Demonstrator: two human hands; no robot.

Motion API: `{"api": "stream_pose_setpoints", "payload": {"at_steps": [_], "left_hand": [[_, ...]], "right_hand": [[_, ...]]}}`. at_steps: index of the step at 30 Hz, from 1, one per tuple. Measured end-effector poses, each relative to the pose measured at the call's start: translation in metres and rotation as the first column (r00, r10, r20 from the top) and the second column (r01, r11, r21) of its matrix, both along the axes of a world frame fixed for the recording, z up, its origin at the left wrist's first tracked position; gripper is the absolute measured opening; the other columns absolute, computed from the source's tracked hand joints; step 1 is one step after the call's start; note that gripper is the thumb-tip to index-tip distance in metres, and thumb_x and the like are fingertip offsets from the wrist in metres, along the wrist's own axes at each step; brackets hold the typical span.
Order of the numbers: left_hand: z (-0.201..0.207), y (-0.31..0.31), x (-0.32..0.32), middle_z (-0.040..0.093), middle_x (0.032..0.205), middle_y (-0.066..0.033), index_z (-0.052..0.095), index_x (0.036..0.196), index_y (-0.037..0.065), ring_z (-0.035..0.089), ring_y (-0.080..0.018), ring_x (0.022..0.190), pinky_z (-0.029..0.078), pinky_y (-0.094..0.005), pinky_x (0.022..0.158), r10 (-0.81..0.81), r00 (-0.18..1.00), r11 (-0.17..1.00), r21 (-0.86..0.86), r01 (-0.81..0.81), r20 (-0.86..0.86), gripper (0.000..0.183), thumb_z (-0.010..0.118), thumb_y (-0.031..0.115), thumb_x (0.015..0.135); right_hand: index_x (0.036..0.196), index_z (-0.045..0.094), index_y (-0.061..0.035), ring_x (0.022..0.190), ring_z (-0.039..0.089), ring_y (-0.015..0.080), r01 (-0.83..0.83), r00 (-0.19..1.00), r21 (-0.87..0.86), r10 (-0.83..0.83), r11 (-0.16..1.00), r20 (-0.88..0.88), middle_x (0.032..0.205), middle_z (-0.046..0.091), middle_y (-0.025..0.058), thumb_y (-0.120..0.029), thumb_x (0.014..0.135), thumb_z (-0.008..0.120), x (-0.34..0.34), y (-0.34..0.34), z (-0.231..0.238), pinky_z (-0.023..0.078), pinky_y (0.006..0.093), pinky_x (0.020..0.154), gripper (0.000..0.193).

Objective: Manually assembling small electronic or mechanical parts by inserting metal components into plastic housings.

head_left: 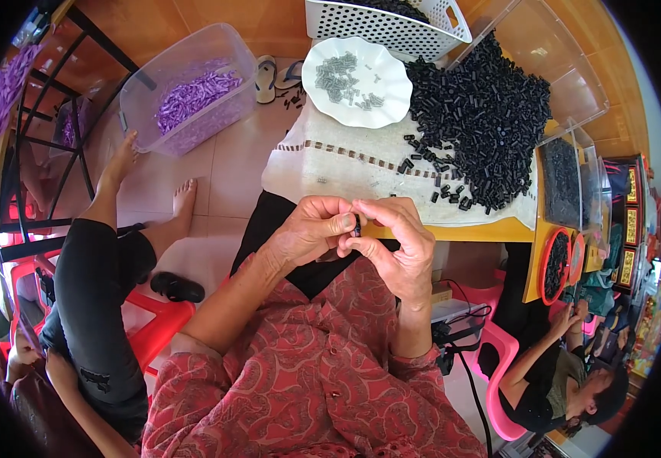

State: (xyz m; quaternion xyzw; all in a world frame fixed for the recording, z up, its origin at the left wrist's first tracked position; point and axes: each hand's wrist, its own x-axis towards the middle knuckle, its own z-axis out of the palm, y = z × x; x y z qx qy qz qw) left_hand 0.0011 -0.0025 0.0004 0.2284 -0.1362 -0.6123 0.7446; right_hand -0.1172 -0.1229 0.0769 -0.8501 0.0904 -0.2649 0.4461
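Observation:
In front of my lap, a small black cylindrical piece [358, 224] sits between the fingertips of both hands. My left hand [311, 231] pinches it from the left with thumb and forefinger. From the other side, the thumb and fingers of my right hand [398, 243] close around it, and they hide part of it. Beyond the hands, a large heap of similar black pieces [491, 114] spreads over a white cloth [330, 172] on the table. A scalloped white plate [395, 80] bears small clear pieces [338, 76].
A white perforated basket [384, 30] holds more black pieces at the table's back. Clear boxes [567, 183] and a red round tray [552, 263] are at the right. Purple pieces [193, 99] fill a clear bin [231, 53] on the floor. People sit on both sides.

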Motion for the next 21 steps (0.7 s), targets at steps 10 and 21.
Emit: {"api": "stream_pose_setpoints", "payload": {"at_steps": [10, 21], "left_hand": [[-0.003, -0.001, -0.003, 0.064, 0.08, -0.0073, 0.067, 0.099, -0.002, 0.06, -0.0141, 0.064, 0.051, -0.0276, 0.055, -0.004, 0.993, 1.0, -0.015, 0.002, -0.119, 0.016, 0.064, 0.013, 0.093], [0.004, -0.003, -0.003, 0.067, 0.09, -0.0088, 0.065, 0.113, -0.003, 0.062, -0.0125, 0.067, 0.054, -0.0271, 0.057, 0.087, 0.989, 0.996, -0.012, -0.089, -0.123, 0.025, 0.066, 0.011, 0.092]], "right_hand": [[0.109, 0.068, -0.003, 0.091, 0.063, 0.0233, -0.032, 0.999, -0.066, 0.033, 0.997, 0.023, 0.101, 0.07, 0.0092, -0.002, 0.065, 0.083, 0.001, -0.001, -0.002, 0.052, 0.033, 0.078, 0.046], [0.115, 0.065, -0.002, 0.093, 0.064, 0.0242, 0.046, 0.999, -0.004, -0.046, 0.999, -0.008, 0.109, 0.068, 0.0117, -0.004, 0.067, 0.083, 0.003, 0.002, -0.007, 0.053, 0.0333, 0.079, 0.052]]}}
